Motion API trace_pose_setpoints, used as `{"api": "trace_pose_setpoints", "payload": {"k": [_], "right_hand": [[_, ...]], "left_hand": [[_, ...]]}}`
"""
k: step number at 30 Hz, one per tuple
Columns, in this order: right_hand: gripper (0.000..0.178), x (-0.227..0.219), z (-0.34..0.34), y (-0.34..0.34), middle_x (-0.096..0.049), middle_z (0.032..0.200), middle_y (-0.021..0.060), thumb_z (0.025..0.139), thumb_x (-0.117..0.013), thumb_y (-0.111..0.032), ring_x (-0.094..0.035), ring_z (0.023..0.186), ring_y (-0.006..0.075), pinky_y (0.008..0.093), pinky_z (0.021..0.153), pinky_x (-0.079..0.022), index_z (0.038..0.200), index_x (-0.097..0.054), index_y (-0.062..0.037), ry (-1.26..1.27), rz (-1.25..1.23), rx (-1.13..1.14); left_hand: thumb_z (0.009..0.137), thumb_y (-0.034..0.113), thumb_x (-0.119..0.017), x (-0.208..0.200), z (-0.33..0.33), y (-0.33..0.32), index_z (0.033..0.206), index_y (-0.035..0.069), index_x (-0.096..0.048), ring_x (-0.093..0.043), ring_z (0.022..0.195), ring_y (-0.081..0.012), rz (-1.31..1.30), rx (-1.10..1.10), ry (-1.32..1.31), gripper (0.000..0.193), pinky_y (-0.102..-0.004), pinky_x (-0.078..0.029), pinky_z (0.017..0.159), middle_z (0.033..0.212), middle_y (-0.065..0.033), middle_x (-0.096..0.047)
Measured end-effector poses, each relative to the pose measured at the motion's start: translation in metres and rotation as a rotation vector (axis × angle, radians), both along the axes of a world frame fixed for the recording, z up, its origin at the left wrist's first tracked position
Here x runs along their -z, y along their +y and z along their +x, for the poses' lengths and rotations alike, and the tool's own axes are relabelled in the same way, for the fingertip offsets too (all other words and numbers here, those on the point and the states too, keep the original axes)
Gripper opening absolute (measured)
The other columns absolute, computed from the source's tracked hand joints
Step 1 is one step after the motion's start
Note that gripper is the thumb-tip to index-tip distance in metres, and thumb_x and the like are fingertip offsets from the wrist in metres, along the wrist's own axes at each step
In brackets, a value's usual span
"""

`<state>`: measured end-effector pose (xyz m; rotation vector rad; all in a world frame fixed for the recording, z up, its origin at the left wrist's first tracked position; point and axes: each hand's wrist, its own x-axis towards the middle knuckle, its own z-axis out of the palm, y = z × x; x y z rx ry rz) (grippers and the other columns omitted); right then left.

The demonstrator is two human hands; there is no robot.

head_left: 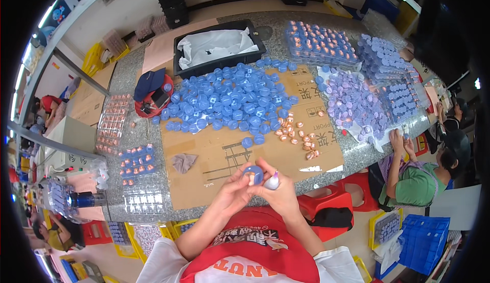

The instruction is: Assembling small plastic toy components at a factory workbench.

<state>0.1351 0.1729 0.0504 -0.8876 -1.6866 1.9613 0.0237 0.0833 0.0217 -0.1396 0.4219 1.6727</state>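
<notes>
Close in front of me, both hands meet over the near part of the cardboard. My left hand [230, 191] pinches a round blue plastic piece [258, 173] with a small pale part [251, 179] at its near side. My right hand [282, 195] has its fingers against the same piece and also grips a small white squeeze bottle [272, 182] with a purple tip. Beyond the hands spreads a heap of round blue pieces [229, 99]. Several small orange-and-white figures [295, 134] lie to its right.
A black tray [179, 63] lined with white sheeting stands behind the heap. A red basin [141, 110] holds a cap and phone. Clear trays [138, 166] of assembled pieces sit left. A crumpled cloth [184, 163] lies on the cardboard [204, 140]. A co-worker in green [416, 183] sits right, by purple pieces [354, 99].
</notes>
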Motion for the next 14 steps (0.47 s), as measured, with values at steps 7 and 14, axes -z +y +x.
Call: {"api": "trace_pose_setpoints", "payload": {"k": [7, 14], "right_hand": [[0.049, 0.041, -0.028, 0.004, -0.059, 0.086, 0.0047, 0.068, -0.071, -0.013, -0.052, 0.075, 0.0067, 0.0204, 0.064, -0.044, 0.11, -0.051, 0.0041, -0.181, -0.057, -0.022], [0.038, 0.047, -0.047, -0.006, -0.062, 0.091, 0.0076, 0.074, -0.063, -0.009, -0.059, 0.078, 0.0157, 0.0244, 0.067, -0.047, 0.109, -0.052, 0.0, 0.175, -0.305, -0.163]], "left_hand": [[0.082, 0.005, -0.051, 0.066, 0.001, 0.018, 0.109, 0.007, -0.048, -0.059, 0.081, -0.0177, -0.108, -0.181, 0.423, 0.027, -0.0342, -0.051, 0.069, 0.095, -0.0075, -0.058], [0.081, 0.015, -0.055, 0.043, 0.008, 0.008, 0.119, 0.012, -0.046, -0.056, 0.09, -0.017, -0.057, -0.039, 0.422, 0.039, -0.0345, -0.049, 0.07, 0.101, -0.0044, -0.057]]}}
